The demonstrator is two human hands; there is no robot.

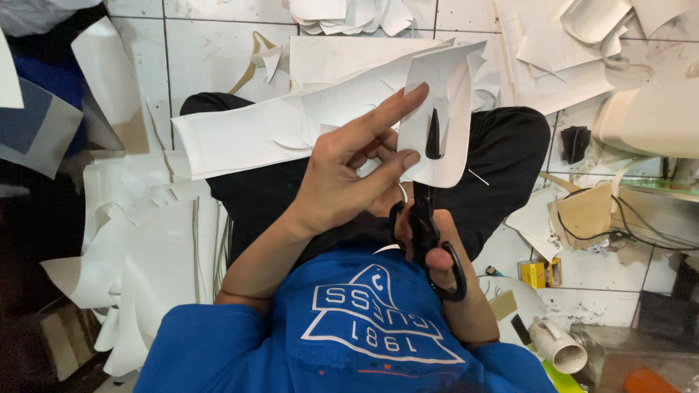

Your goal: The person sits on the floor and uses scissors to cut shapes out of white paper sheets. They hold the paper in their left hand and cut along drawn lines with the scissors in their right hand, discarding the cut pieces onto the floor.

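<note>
- White sheet material [291, 131], cut into a curved shape, is held up above the person's lap, over the tiled floor [211, 51].
- Left hand [342, 178] pinches the sheet between thumb and fingers.
- Right hand [429, 251] grips black scissors [426, 218], blades closed in the sheet's slot.
- Offcuts [138, 255] lie around.

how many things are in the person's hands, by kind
white cut sheet, in left hand: 1
black-handled scissors, in right hand: 1
total: 2
</note>
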